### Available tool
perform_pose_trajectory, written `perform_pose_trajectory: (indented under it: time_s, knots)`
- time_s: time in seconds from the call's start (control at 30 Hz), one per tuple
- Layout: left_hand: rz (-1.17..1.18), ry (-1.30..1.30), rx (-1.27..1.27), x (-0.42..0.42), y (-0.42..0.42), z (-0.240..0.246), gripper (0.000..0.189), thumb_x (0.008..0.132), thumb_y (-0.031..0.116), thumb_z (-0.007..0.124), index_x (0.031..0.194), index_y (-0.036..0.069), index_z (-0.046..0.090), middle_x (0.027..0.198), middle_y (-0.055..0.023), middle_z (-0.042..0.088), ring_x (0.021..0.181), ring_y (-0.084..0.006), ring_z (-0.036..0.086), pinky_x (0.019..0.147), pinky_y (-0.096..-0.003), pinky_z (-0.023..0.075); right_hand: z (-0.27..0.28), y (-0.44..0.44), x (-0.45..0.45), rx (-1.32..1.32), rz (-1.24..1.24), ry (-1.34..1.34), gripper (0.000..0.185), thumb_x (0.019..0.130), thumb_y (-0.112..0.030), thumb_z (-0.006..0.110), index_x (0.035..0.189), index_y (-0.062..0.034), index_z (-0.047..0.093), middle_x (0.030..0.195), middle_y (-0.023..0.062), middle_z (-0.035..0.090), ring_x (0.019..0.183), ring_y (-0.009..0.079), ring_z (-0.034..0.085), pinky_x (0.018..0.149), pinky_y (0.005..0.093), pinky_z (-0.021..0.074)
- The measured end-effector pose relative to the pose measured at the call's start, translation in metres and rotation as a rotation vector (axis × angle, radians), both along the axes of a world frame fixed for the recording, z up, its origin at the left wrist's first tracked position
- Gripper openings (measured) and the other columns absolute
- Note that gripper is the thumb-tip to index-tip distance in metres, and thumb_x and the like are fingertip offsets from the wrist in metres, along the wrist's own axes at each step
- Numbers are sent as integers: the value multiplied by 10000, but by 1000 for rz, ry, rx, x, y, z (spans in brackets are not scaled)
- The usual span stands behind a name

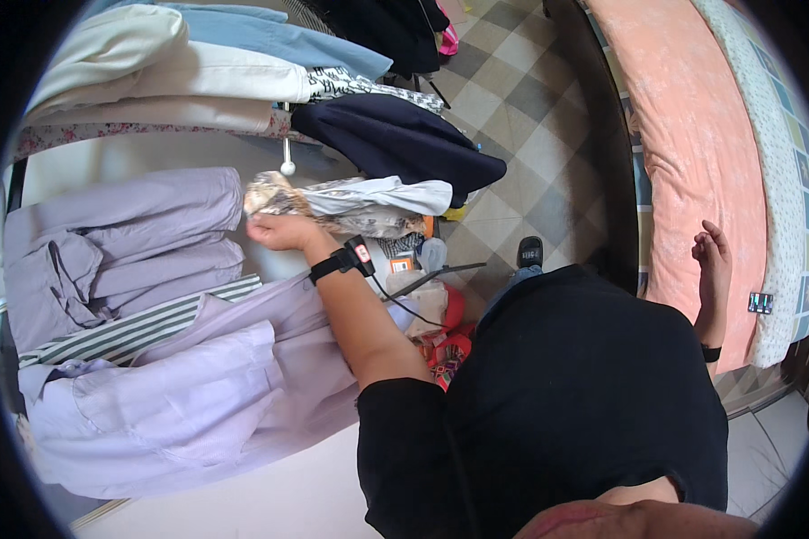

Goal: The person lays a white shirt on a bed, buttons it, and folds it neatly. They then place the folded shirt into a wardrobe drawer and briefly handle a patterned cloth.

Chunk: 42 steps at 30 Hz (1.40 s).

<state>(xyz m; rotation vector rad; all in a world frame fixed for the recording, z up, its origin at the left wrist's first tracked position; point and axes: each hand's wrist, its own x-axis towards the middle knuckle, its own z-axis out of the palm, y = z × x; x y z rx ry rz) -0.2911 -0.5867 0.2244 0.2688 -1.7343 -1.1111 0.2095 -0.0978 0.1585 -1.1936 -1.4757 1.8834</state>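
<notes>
My left hand point(280, 230), with curled fingers, grips the edge of a brown-and-black patterned garment point(276, 192) that is slightly blurred. Pale grey cloth point(384, 195) hangs against that garment, and a dark navy garment point(398, 138) is just beyond. Lilac garments point(155, 222) hang to the left of the hand. Nearer to me are a green-and-white striped garment point(148, 327) and a pale lavender shirt point(168, 397). Over the bed, my right hand point(712, 246) is raised and holds nothing, its fingers loosely bent and partly apart.
White, light blue point(276, 34) and black clothes hang at the far left. A white rod with a ball end point(287, 162) sticks out among them. Bags and boxes point(431, 303) sit low beside my left arm. At right stands a bed with a peach cover point(694, 168) and a phone-like device point(760, 302).
</notes>
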Motion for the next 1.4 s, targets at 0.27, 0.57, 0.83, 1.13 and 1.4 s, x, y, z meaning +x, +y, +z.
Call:
perform_pose_trajectory:
  time_s: [0.27, 0.57, 0.83, 1.13, 1.4]
  knots:
    - [-1088, 31, 237, 98, 64, 152, 225, 1008, 127, 457, 1114, -56, 534, 1063, -149, 638, 944, -228, 635, 860, -358, 528, 21, 36, -41, 122, 126, 62, 261, 972, -111, 518, 1202, -5, 579, 897, 9, 580, 744, 76, 512, 693, 209, 429]
    - [-1687, -94, 339, 180, 259, 236, 328, 987, 206, 483, 1217, -26, 521, 1146, -166, 620, 1027, -255, 631, 905, -390, 529, 171, 89, -60, 678, 358, 535, 377, 966, -122, 524, 1325, -6, 517, 1103, 56, 603, 1020, 135, 560, 883, 264, 439]
    - [-2264, -256, 516, 278, 435, 202, 366, 986, 223, 503, 1279, 4, 506, 1230, -155, 594, 1101, -256, 608, 957, -407, 508, 166, 54, -59, 737, 659, 357, 725, 794, -210, 717, 1425, -84, 384, 1284, 158, 555, 1156, 288, 555, 964, 371, 451]
    - [-2490, 79, 133, 308, 586, 170, 202, 977, 147, 567, 1086, -22, 591, 1044, -78, 645, 967, -139, 610, 871, -288, 498, 176, 168, 113, 880, -255, 366, 250, 892, -63, 585, 1129, -58, 665, 946, 29, 685, 887, 121, 618, 822, 267, 501]
    - [-2105, 566, -420, 374, 677, 176, 144, 976, 103, 546, 1030, 14, 646, 889, -71, 685, 818, -140, 639, 746, -271, 508, 226, 181, 208, 1440, -751, -392, 319, 823, 41, 604, 1121, -61, 655, 1001, 84, 648, 906, 210, 633, 828, 299, 496]
